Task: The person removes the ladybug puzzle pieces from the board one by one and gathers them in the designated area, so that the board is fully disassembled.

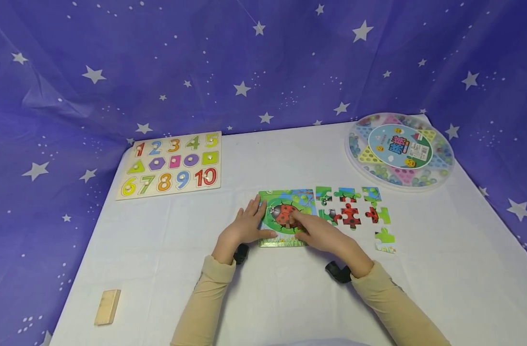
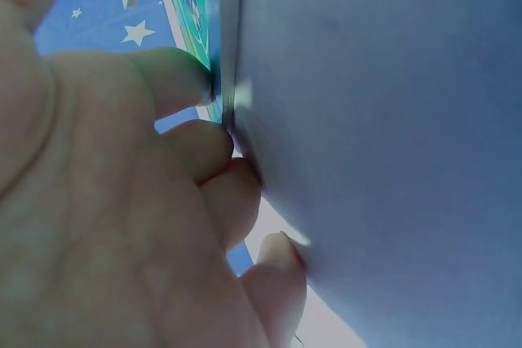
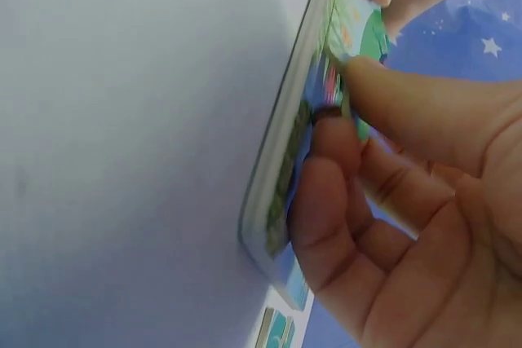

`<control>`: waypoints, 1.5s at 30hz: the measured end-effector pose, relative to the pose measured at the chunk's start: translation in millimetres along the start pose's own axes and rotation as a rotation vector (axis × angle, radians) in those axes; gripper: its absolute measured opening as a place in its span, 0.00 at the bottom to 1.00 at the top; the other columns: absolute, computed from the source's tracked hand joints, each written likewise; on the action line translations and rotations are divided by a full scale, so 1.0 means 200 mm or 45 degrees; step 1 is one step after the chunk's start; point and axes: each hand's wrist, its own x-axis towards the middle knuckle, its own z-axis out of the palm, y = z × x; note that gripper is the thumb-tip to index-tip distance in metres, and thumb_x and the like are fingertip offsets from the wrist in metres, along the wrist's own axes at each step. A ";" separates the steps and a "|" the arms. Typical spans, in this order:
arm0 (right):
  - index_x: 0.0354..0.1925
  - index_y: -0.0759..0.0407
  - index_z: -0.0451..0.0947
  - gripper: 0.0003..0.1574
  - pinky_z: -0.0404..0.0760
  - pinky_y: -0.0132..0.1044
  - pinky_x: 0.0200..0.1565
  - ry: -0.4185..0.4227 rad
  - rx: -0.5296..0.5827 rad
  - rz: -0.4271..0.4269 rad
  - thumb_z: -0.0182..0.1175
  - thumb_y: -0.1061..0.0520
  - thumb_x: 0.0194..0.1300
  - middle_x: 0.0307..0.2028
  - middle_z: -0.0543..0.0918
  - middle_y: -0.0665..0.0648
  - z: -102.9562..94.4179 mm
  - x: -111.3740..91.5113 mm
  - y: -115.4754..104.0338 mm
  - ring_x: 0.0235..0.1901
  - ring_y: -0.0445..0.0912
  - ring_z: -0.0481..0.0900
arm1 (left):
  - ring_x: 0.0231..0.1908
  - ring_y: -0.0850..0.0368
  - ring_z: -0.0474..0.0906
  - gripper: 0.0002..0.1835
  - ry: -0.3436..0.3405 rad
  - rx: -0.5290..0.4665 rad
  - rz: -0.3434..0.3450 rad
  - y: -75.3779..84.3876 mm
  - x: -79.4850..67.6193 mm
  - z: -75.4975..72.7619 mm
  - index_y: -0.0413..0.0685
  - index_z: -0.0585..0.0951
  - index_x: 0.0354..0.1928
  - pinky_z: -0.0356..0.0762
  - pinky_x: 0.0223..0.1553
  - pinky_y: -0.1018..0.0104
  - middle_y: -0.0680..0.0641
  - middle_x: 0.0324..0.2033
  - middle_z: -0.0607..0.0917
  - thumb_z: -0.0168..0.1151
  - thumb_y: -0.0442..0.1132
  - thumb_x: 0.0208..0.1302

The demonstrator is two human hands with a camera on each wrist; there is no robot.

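A ladybug puzzle board [image 1: 285, 242] lies flat on the white table. My left hand [image 1: 249, 223] rests along its left side, fingers extended and thumb over the lower edge. In the left wrist view, those fingers [image 2: 236, 201] touch down beside the board. Over the board's right half, my right hand [image 1: 321, 233] pinches a small puzzle piece [image 3: 333, 79] between thumb and fingers. Most of that piece is hidden by the hand. Loose puzzle pieces [image 1: 351, 216] lie right of the board, spread in rows, with a corner piece [image 1: 385, 240] nearest me.
A wooden number board [image 1: 170, 166] lies at the back left. At the back right sits a round clear case [image 1: 401, 151] with coloured marbles. A wooden block [image 1: 107, 307] rests near the front left. A purple starred cloth [image 1: 246, 62] hangs behind the table.
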 end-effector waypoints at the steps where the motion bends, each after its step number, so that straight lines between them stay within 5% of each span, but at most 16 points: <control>1: 0.45 0.58 0.67 0.17 0.69 0.34 0.27 -0.006 0.017 -0.008 0.60 0.62 0.59 0.28 0.73 0.48 0.00 0.00 0.01 0.23 0.40 0.69 | 0.67 0.47 0.33 0.51 -0.001 -0.006 0.006 0.00 0.00 0.00 0.41 0.45 0.70 0.38 0.63 0.47 0.40 0.69 0.37 0.59 0.59 0.55; 19: 0.48 0.59 0.68 0.13 0.68 0.34 0.25 -0.042 0.264 0.104 0.53 0.60 0.65 0.25 0.75 0.52 -0.12 -0.10 0.10 0.20 0.41 0.68 | 0.67 0.48 0.34 0.52 0.035 0.002 -0.005 0.01 0.00 0.00 0.41 0.46 0.70 0.37 0.63 0.48 0.41 0.69 0.37 0.64 0.56 0.52; 31: 0.45 0.61 0.70 0.11 0.67 0.34 0.25 -0.004 0.405 0.187 0.54 0.58 0.65 0.22 0.71 0.54 -0.32 -0.35 0.23 0.20 0.41 0.66 | 0.67 0.49 0.33 0.52 0.038 -0.012 -0.012 0.00 -0.01 0.00 0.41 0.46 0.70 0.36 0.63 0.48 0.42 0.69 0.37 0.64 0.55 0.52; 45: 0.42 0.62 0.70 0.10 0.67 0.33 0.22 -0.045 0.390 0.346 0.55 0.57 0.65 0.19 0.70 0.51 -0.35 -0.59 0.38 0.18 0.39 0.65 | 0.67 0.49 0.34 0.52 0.039 -0.027 -0.022 0.02 -0.01 0.01 0.41 0.46 0.70 0.37 0.63 0.49 0.42 0.69 0.38 0.65 0.55 0.52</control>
